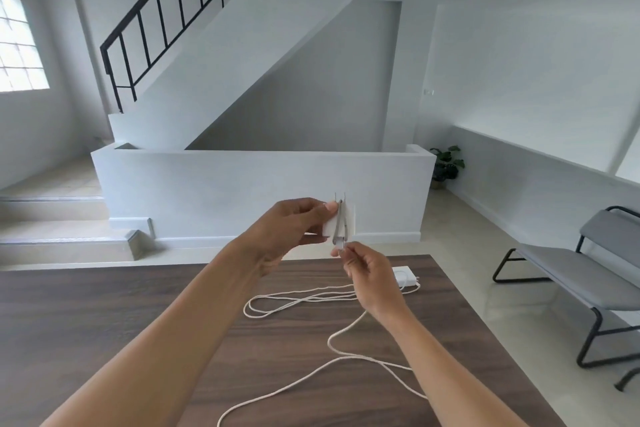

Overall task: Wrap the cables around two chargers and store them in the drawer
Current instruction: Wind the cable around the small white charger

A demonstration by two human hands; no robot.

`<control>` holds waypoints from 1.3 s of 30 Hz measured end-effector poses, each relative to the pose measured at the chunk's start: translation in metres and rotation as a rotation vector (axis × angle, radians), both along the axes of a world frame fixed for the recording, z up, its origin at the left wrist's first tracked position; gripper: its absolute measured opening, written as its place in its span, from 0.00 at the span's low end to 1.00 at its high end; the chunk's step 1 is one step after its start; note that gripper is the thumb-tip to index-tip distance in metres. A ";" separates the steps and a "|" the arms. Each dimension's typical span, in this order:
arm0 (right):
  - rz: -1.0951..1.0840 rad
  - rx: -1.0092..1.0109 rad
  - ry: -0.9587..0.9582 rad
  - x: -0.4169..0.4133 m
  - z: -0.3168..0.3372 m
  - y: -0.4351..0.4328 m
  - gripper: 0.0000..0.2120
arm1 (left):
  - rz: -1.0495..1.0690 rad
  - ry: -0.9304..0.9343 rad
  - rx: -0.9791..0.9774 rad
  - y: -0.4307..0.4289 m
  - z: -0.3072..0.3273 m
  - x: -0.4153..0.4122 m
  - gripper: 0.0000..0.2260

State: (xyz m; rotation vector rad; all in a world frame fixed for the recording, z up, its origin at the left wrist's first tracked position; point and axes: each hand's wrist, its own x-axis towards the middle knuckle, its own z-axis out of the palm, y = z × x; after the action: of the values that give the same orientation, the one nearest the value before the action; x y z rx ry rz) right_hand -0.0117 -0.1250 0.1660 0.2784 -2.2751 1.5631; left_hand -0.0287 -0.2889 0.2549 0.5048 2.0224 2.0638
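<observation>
Noted left hand (287,229) gripping first charger (331,227), right hand (367,274) pinching its cable (328,340); judged wrapping barely begun, second charger (402,273) untouched.

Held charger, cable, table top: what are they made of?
Charger: probably plastic, with plain, smooth, uniform white faces and no strong glare.
Cable: white and flexible, lying in loose loops; the jacket could be rubbery or braided, too small to tell.
Table: dark brown wood grain, matte; could be wood, veneer or laminate.
</observation>
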 end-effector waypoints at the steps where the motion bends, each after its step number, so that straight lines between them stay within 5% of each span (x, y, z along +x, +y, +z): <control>1: 0.008 0.033 -0.002 -0.005 0.006 0.004 0.15 | -0.014 0.059 -0.081 -0.004 -0.001 0.001 0.13; 10: 0.132 0.394 -0.137 -0.022 0.077 0.018 0.08 | -0.011 0.263 -0.546 -0.040 -0.011 0.001 0.13; 20: -0.023 0.666 0.000 -0.003 0.090 -0.029 0.11 | 0.232 0.317 -0.689 -0.043 -0.026 -0.001 0.14; 26: -0.090 0.628 0.085 0.002 0.076 -0.037 0.12 | 0.307 0.177 -0.453 -0.043 -0.037 -0.002 0.14; 32: -0.060 0.650 0.116 0.004 0.069 -0.040 0.12 | 0.351 0.196 -0.533 -0.045 -0.037 -0.001 0.14; 39: -0.040 0.483 0.294 0.004 0.045 -0.042 0.11 | 0.320 -0.145 -0.054 -0.042 -0.037 -0.003 0.13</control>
State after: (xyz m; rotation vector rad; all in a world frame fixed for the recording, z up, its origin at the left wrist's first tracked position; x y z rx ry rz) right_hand -0.0082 -0.1666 0.2110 0.5436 -2.3637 0.8632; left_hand -0.0318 -0.3307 0.2182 0.0187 2.1795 2.1367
